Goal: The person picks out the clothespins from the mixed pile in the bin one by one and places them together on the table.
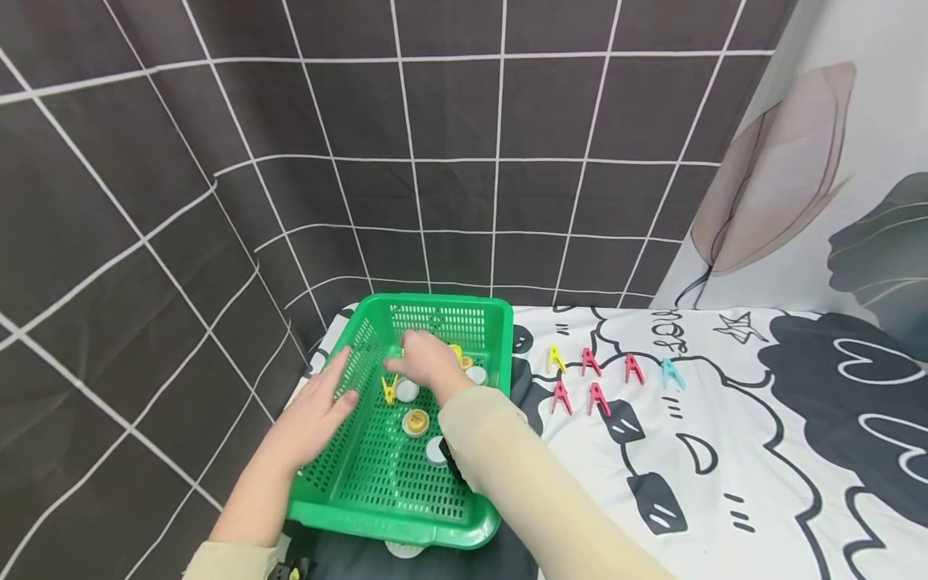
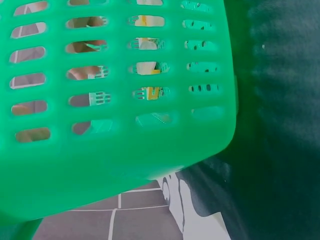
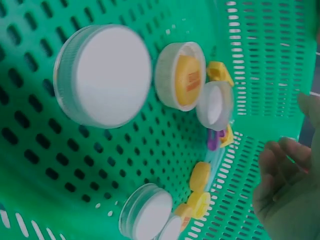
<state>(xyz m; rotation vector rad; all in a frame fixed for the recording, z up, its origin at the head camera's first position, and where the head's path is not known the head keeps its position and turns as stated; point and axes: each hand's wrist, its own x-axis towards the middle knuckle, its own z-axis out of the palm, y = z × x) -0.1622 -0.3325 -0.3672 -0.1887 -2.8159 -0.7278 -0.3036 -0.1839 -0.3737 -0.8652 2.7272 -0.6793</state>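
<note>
A green plastic basket [image 1: 400, 528] holds white caps, yellow caps and a yellow clothespin [image 1: 389, 391]. My right hand [image 1: 428, 364] reaches in over the far half, its thumb apart from the bent fingers; no held thing shows between them in the right wrist view. A white cap [image 1: 408, 391] lies just below that hand. Nearer the middle, a yellow cap [image 1: 416, 421] sits inside a wider white one. My left hand [image 1: 313, 415], fingers extended, is at the basket's left side. The left wrist view shows mostly the outside of the basket [image 2: 115, 160].
Right of the basket, several clothespins lie on the patterned white cloth [image 1: 725, 451]: a yellow one [image 1: 555, 358], several red ones [image 1: 590, 362] and a light blue one [image 1: 672, 374]. A dark checked curtain [image 1: 457, 193] stands behind and to the left. Part of a white disc [image 1: 403, 550] shows under the basket's front edge.
</note>
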